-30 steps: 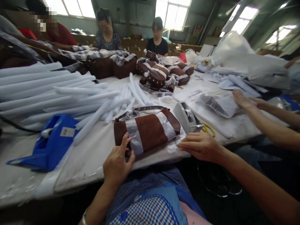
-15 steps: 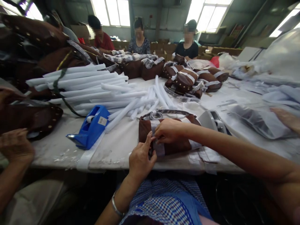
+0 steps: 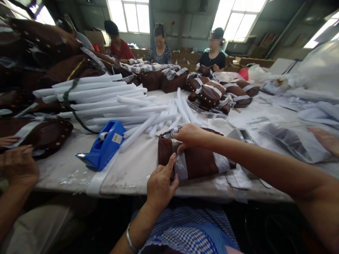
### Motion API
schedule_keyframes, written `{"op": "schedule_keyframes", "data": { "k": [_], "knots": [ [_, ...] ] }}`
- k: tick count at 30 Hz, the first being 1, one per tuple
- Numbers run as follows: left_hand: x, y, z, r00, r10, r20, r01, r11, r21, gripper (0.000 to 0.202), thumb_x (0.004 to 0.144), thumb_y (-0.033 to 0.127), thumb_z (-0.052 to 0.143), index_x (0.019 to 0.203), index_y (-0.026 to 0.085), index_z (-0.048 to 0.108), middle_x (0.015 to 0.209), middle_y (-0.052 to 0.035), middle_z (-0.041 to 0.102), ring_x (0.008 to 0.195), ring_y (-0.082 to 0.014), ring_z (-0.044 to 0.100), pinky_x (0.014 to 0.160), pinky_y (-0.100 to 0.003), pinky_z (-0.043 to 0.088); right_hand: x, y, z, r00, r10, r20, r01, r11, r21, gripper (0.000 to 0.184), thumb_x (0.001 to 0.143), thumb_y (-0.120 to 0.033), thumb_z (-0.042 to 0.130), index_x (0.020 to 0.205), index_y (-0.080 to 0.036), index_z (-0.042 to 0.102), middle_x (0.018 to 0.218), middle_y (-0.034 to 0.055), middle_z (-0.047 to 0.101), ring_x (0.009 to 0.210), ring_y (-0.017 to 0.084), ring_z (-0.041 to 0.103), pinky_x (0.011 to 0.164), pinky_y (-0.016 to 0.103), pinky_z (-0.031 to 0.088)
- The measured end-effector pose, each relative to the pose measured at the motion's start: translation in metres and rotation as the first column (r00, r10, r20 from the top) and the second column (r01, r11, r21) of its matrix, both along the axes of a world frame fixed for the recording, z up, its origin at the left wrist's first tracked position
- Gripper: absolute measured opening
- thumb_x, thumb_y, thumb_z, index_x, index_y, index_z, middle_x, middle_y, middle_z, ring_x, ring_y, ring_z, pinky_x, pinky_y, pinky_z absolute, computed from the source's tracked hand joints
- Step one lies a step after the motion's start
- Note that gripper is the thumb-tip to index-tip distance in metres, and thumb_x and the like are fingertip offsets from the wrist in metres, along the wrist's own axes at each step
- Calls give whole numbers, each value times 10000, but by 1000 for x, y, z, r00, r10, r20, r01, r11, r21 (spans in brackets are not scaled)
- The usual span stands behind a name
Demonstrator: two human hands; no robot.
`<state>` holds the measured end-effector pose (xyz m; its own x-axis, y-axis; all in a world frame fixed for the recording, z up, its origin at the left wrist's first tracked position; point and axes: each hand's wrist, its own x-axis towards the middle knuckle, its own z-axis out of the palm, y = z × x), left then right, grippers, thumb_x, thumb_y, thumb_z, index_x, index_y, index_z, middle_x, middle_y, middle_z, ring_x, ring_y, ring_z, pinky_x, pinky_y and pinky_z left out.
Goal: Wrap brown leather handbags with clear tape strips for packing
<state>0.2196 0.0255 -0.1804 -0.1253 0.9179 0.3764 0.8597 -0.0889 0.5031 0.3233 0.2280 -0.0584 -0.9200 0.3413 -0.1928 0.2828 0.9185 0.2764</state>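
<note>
A brown handbag [image 3: 199,161] lies in front of me at the table's front edge, with pale wrapping strips [image 3: 181,165] around its body and a wrapped handle along its top. My left hand [image 3: 162,183] grips the bag's lower left side, its index finger and thumb resting on the front near a strip. Over the upper left of the bag, my right hand [image 3: 190,137] is closed, fingers curled down at the top of that strip. What its fingertips pinch is hidden. My right forearm crosses above the bag's right half.
A blue tape dispenser [image 3: 106,144] stands to the left, a grey dispenser [image 3: 241,135] behind the bag's right end. White paper rolls [image 3: 106,95] and brown bags [image 3: 208,92] are piled beyond. A neighbour's hand [image 3: 18,164] is at left, another person's hand [image 3: 324,139] at right.
My right hand has moved up from the bag's front to its top edge. My left hand stays by the lower left side. The neighbour at left has lowered one hand onto a bag.
</note>
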Motion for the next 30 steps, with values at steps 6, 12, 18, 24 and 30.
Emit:
{"op": "schedule_keyframes", "data": {
  "k": [6, 12, 18, 24, 30],
  "knots": [
    [-1, -3, 3, 997, -62, -40, 64, 996, 56, 621, 904, 166, 558, 1497, 271, 411, 1278, -32, 685, 985, -199, 646, 896, -355, 555, 50, -4, -10, 845, -270, -461, 271, 960, -66, 210, 980, -330, 570, 1072, -183, 687, 1019, 110, 753, 919, 250, 712, 759, 322, 509],
    [1, 4, 11, 985, -96, -141, 119, 979, 164, 444, 964, 175, 495, 1398, 254, 547, 1406, -39, 606, 1204, -225, 609, 1037, -409, 515, 92, -95, -80, 772, -69, -632, -60, 982, -181, 519, 961, -343, 608, 1442, -191, 488, 1468, 114, 537, 1404, 284, 441, 1169, 511, 370],
    [4, 19, 0, 914, -263, -310, 288, 957, 37, 567, 969, 267, 527, 1517, 237, 381, 1552, -69, 434, 1458, -304, 367, 1196, -590, 304, 127, -122, -110, 648, -182, -739, 55, 980, -193, 556, 964, -250, 581, 1497, -259, 424, 1447, 78, 561, 1393, 288, 462, 1165, 557, 390],
    [-20, 36, -4, 954, 120, 274, -129, 991, 15, 657, 930, 361, 608, 1530, 281, 352, 1641, -88, 264, 1504, -308, 266, 1204, -549, 304, 182, -71, -111, 165, -534, -830, 536, 754, -379, 506, 955, -416, 570, 1433, -256, 524, 1501, 112, 493, 1398, 356, 441, 1154, 585, 381],
    [-24, 56, -3, 547, 191, 815, 11, 972, -235, 917, 883, 440, 673, 1588, 297, 104, 1553, -124, 432, 1364, -278, 506, 1106, -452, 470, 203, -5, -112, -21, -867, -498, 561, 402, -724, 698, 837, -654, 638, 1362, -195, 607, 1145, 178, 729, 1097, 417, 677, 953, 603, 538]
  ]
}}
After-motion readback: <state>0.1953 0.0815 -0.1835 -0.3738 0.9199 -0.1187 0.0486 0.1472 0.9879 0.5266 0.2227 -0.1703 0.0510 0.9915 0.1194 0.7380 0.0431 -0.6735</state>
